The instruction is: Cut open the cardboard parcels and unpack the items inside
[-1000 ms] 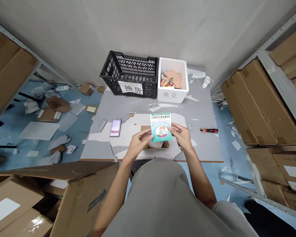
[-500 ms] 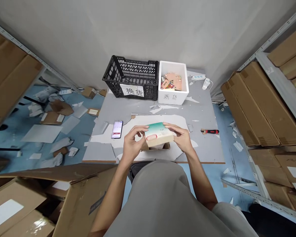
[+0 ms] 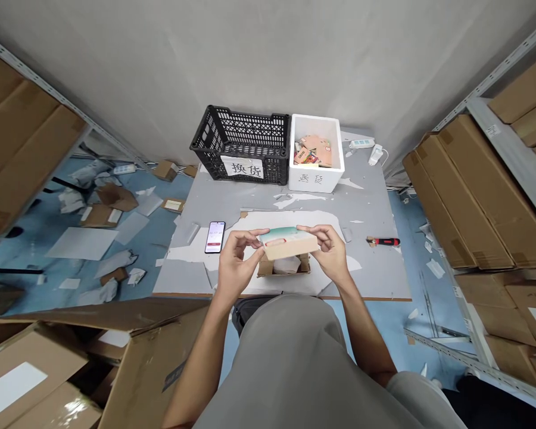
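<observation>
Between both hands I hold up a small box (image 3: 290,245) with a green and white top and a cream side; a red outline marks its front edge. My left hand (image 3: 240,257) pinches its left end, thumb below and fingers above. At the right end, my right hand (image 3: 329,250) grips it the same way. Beneath, an opened cardboard carton (image 3: 268,269) sits on the table with white packing material (image 3: 287,265) inside. The held box hides part of the carton.
On the table (image 3: 250,199), a black crate (image 3: 268,164) and a white foam box (image 3: 317,180) holding packets stand at the back. A phone (image 3: 215,237) lies left, a red-handled cutter (image 3: 386,242) right. Cartons (image 3: 152,363) stand at my left; shelves with boxes flank the right.
The box has tipped so its top shows less and its cream side more. More of the opened carton below is visible. The view has shifted slightly.
</observation>
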`<state>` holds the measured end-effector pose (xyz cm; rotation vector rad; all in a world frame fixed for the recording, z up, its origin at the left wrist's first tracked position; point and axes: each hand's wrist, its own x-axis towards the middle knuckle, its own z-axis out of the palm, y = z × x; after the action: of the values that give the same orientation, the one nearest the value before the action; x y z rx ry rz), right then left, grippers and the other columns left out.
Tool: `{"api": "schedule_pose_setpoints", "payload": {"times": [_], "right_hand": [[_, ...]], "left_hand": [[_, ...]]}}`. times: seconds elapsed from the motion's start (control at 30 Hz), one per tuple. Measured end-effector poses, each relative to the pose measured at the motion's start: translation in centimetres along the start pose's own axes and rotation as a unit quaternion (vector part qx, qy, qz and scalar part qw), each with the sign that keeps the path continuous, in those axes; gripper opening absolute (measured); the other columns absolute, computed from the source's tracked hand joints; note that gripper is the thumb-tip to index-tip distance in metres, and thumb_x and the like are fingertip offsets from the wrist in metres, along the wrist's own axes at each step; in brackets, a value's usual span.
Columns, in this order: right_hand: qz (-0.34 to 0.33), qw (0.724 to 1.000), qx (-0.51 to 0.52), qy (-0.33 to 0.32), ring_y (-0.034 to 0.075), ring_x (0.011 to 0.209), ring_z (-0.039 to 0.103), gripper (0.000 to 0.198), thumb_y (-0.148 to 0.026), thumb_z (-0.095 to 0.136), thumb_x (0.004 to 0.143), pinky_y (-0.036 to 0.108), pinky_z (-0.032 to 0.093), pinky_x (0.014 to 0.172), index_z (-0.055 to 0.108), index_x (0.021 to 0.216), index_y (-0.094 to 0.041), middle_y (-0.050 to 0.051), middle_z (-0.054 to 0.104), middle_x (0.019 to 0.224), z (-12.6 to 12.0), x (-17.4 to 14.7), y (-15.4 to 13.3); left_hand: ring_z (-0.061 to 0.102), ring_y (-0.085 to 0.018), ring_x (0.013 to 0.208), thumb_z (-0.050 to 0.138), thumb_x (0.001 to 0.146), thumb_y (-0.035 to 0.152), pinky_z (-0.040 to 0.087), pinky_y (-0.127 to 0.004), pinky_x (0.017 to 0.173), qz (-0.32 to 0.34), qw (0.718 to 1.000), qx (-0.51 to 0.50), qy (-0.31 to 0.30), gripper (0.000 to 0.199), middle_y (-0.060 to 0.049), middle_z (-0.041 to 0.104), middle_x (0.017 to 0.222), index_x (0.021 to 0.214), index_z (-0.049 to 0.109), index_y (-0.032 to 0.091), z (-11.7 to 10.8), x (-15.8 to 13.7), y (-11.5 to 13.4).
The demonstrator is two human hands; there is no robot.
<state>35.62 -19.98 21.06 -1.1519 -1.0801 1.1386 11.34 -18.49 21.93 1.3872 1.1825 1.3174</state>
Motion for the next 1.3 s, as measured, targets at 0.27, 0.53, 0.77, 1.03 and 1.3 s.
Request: {"api": "schedule_pose_setpoints", "payload": {"times": [0.27, 0.53, 0.77, 1.03, 1.3], "right_hand": [[-0.039, 0.997, -0.071, 0.015, 0.026, 0.095, 0.073, 0.043, -0.072, 0.085, 0.098, 0.042, 0.062, 0.091, 0.078, 0.097, -0.030, 0.006, 0.080, 0.099, -0.7, 0.4, 0.1], [0.028, 0.998, -0.049, -0.016, 0.026, 0.083, 0.078, 0.060, -0.086, 0.077, 0.098, 0.042, 0.065, 0.089, 0.073, 0.118, -0.029, 0.004, 0.084, 0.088, -0.9, 1.3, 0.1], [0.094, 0.994, -0.046, 0.005, 0.026, 0.087, 0.078, 0.079, -0.104, 0.057, 0.094, 0.037, 0.062, 0.080, 0.071, 0.113, -0.029, 0.005, 0.082, 0.094, -1.7, 3.0, 3.0], [0.206, 0.978, 0.001, 0.032, 0.024, 0.072, 0.078, 0.066, -0.083, 0.082, 0.084, 0.037, 0.065, 0.068, 0.062, 0.118, -0.031, -0.001, 0.079, 0.085, -2.1, -2.2, 9.0], [0.183, 0.980, 0.061, 0.046, 0.027, 0.074, 0.087, 0.089, -0.090, 0.092, 0.076, 0.048, 0.078, 0.083, 0.066, 0.136, -0.030, 0.006, 0.089, 0.105, -3.5, 1.0, 8.3]], "left_hand": [[0.074, -0.025, 0.098, 0.076, 0.105, 0.076, 0.060, -0.035, 0.080, -0.044, 0.995, 0.031, -0.082, 0.054, -0.010, 0.082, 0.115, 0.121, 0.083, 0.025, -0.4, 0.8, -0.5], [0.063, -0.021, 0.069, 0.074, 0.105, 0.080, 0.056, -0.035, 0.070, -0.113, 0.985, -0.026, -0.127, 0.067, -0.003, 0.073, 0.078, 0.133, 0.082, 0.020, 0.8, 1.3, -0.7], [0.084, -0.029, 0.103, 0.060, 0.112, 0.080, 0.064, -0.041, 0.102, -0.133, 0.985, 0.043, -0.099, 0.070, -0.010, 0.086, 0.112, 0.147, 0.077, 0.023, 3.4, 0.3, -2.7], [0.086, -0.031, 0.101, 0.083, 0.093, 0.076, 0.071, -0.038, 0.071, -0.247, 0.963, -0.022, -0.108, 0.082, -0.016, 0.083, 0.135, 0.153, 0.067, 0.023, 3.8, -2.7, -8.5], [0.088, -0.030, 0.093, 0.088, 0.088, 0.079, 0.077, -0.052, 0.086, -0.229, 0.958, -0.040, -0.168, 0.091, -0.027, 0.075, 0.156, 0.152, 0.063, 0.018, 7.1, 3.2, -9.9]]}}
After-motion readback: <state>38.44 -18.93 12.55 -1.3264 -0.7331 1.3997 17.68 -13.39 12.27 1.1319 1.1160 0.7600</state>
